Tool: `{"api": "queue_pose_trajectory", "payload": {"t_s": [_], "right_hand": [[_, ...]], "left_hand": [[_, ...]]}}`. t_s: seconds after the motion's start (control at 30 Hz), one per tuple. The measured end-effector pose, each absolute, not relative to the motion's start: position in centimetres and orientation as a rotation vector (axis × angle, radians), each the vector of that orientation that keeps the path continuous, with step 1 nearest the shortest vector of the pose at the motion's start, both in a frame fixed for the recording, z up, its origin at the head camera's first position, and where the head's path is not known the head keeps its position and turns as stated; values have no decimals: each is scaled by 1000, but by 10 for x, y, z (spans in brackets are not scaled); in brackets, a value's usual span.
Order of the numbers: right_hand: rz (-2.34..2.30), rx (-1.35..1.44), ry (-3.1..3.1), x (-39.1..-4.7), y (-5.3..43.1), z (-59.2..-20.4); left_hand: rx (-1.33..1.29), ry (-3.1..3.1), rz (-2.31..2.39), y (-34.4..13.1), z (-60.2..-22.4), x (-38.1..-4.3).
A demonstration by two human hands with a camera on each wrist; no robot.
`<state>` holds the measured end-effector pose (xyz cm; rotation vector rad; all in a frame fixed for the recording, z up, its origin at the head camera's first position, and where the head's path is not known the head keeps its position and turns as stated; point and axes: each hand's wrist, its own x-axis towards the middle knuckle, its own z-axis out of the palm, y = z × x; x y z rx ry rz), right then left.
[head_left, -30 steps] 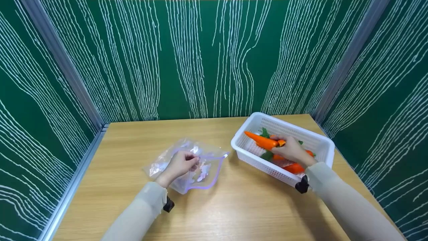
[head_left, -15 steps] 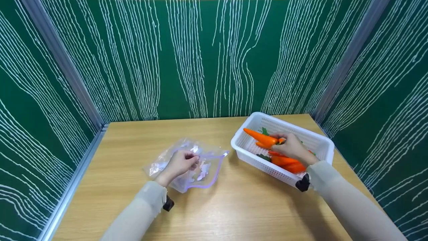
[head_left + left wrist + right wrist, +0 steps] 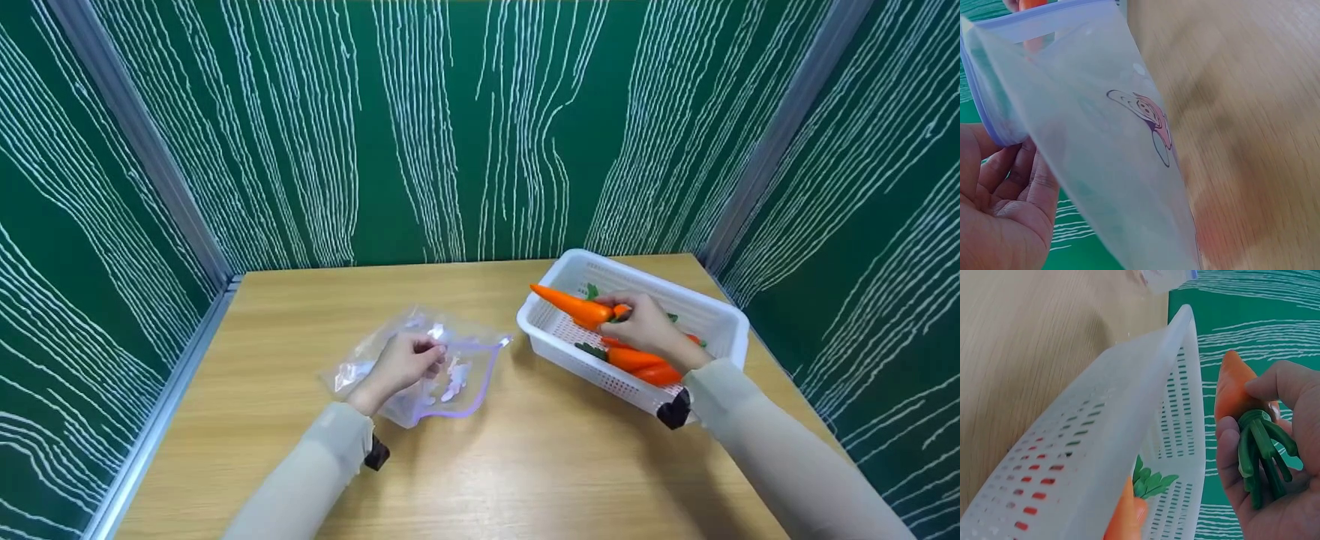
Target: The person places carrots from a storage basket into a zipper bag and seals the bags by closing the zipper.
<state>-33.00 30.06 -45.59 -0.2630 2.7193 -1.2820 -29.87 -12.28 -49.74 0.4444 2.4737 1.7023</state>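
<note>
My left hand (image 3: 402, 367) pinches the purple-edged mouth of a clear zip bag (image 3: 411, 401), holding it open over the table. In the left wrist view the bag (image 3: 1089, 140) shows a pink cartoon print, and its mouth faces away from the palm. My right hand (image 3: 645, 326) grips an orange carrot (image 3: 571, 304) near its top, raised over the white basket (image 3: 555, 351). The carrot's thin end points left, towards the bag. Its green stem (image 3: 1261, 444) lies against the palm in the right wrist view. Several more carrots (image 3: 646, 366) lie in the basket, partly hidden by my right hand.
The perforated basket stands at the back right of the wooden table (image 3: 510, 480), set at a slant. Green panels with white lines (image 3: 480, 135) rise behind and at both sides. Wood lies between the bag and the basket.
My right hand has lifted the carrot and moved it slightly left, so its tip overlaps the basket's left rim. The left hand and bag have hardly moved.
</note>
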Motion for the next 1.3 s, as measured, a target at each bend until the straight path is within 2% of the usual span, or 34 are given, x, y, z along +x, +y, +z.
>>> {"api": "queue_pose_trajectory", "payload": {"t_s": [1.3], "right_hand": [[-1295,-623,2600,-302,264,-446]], "left_hand": [[395,2481,1748,-122,-499,-303]]}}
